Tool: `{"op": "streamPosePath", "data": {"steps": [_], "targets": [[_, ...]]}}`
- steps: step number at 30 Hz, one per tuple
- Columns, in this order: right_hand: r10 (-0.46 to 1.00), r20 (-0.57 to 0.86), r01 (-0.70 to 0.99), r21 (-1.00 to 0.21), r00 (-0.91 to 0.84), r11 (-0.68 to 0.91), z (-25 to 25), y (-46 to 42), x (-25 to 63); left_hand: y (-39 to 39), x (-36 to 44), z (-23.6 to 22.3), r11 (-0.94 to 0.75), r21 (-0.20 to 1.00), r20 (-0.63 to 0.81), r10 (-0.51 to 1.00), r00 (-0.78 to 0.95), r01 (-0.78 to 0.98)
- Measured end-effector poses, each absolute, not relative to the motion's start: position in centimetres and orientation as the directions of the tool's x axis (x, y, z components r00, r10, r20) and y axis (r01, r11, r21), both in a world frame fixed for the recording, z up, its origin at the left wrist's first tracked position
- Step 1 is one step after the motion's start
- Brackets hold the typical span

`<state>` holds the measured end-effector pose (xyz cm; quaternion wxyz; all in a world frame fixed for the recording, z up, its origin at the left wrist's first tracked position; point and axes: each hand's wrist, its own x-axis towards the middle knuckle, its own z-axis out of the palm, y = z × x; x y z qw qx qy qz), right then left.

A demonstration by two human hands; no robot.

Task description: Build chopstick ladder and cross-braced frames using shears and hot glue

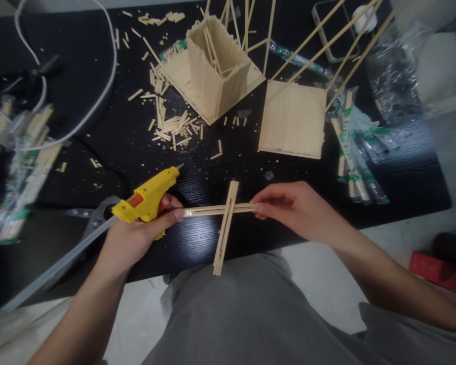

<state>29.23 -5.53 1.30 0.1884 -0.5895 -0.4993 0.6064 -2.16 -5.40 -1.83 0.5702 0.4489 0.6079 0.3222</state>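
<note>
A cross of thin wooden sticks (227, 215) hangs between my hands over the table's near edge. My left hand (137, 242) pinches the left end of its crosswise bar, where a shiny spot shows on the wood. Closed on the bar's right end are the thumb and fingers of my right hand (289, 208). The other bar runs obliquely, its lower end toward my lap. A yellow glue gun (148, 195) with a long clear glue stick is just behind my left hand, nozzle pointing up and right; whether it touches the hand I cannot tell.
A stick-built box (220, 76) on a square base stands at the back. Right of it lies a stick panel (292, 119) with long sticks rising. Cut pieces (177, 126) are scattered leftward. Pliers (99, 218), wrapped chopsticks (355, 152), a white cable (112, 66) and a phone (336, 33) lie around.
</note>
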Motion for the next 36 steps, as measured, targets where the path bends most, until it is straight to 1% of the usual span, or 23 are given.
{"op": "streamPosePath", "data": {"steps": [15,22,36], "targets": [[0.819,-0.521,0.390,-0.825,-0.240,-0.410,1.37,-5.56,29.26,-5.39,-2.18,-1.72,0.394,0.897,-0.413,0.908,0.063,0.201],[0.819,-0.521,0.386,-0.825,-0.241,-0.412,1.31,-5.57,29.19,-5.40,-2.03,-1.72,0.412,0.895,-0.426,0.903,0.056,0.174],[0.816,-0.524,0.407,-0.819,-0.244,-0.404,1.28,-5.16,28.94,-5.27,-1.83,-1.42,0.393,0.896,-0.409,0.912,0.038,0.207]]}}
